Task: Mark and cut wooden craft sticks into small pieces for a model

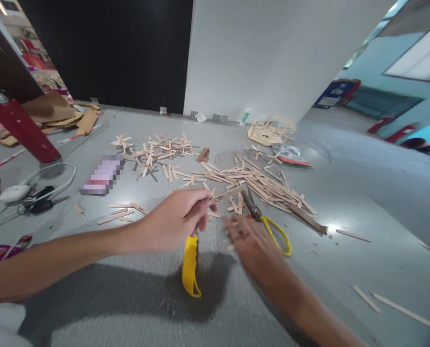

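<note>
My left hand point(193, 209) is closed, thumb and fingers pinched on a wooden craft stick point(229, 193) that points right toward the scissors. Just below it on the table lies a yellow-handled cutter point(190, 267), its upper end hidden behind the hand. To the right, my right hand point(249, 236) is smeared by motion, its fingers pointing left; a small pale bit shows under them, and whether they grip it is unclear. Beside that hand rest scissors with yellow handles point(278, 233) and dark blades. Behind both hands spreads a loose pile of craft sticks point(269, 185).
A frame built of sticks point(271, 131) stands at the back right, near a plastic packet point(290, 155). At left are a phone point(102, 176), a red bottle point(27, 127), a charger with cable point(16, 193) and cardboard pieces point(52, 113). A wall panel point(251, 58) borders the back.
</note>
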`<state>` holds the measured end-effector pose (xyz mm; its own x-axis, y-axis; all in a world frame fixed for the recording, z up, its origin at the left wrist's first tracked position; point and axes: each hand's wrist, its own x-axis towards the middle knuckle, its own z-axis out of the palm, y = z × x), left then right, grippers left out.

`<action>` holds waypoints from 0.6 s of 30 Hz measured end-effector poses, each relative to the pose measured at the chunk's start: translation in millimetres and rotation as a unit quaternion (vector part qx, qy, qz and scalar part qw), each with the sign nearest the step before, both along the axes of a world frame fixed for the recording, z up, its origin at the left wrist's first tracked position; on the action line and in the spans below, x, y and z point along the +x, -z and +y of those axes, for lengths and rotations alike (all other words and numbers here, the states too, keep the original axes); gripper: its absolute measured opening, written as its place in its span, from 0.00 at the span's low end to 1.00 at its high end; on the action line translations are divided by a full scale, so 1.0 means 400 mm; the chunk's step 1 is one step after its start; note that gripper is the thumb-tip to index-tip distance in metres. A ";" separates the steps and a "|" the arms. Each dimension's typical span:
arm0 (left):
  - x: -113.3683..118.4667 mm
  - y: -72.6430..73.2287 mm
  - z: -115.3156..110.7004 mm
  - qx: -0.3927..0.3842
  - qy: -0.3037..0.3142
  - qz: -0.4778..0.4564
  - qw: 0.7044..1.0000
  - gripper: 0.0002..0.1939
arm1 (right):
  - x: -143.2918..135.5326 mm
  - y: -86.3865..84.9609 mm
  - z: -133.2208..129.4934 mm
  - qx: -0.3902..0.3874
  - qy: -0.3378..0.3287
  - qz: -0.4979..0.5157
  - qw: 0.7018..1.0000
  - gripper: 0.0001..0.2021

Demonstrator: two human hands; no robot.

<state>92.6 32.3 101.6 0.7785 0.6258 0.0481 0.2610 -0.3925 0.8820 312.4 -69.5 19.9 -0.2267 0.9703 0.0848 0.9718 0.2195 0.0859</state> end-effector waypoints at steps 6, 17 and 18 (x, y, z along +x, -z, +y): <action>0.001 -0.003 -0.011 0.002 0.007 0.004 1.000 0.16 | -0.100 -0.025 -0.033 -0.145 -0.187 0.105 0.966 0.17; -0.001 -0.011 -0.011 0.032 -0.013 0.032 0.999 0.16 | -0.024 0.022 -0.001 -0.027 0.099 0.173 0.980 0.18; -0.002 -0.014 -0.008 0.043 -0.024 0.036 0.998 0.16 | -0.019 0.031 -0.001 -0.002 0.100 0.164 0.981 0.18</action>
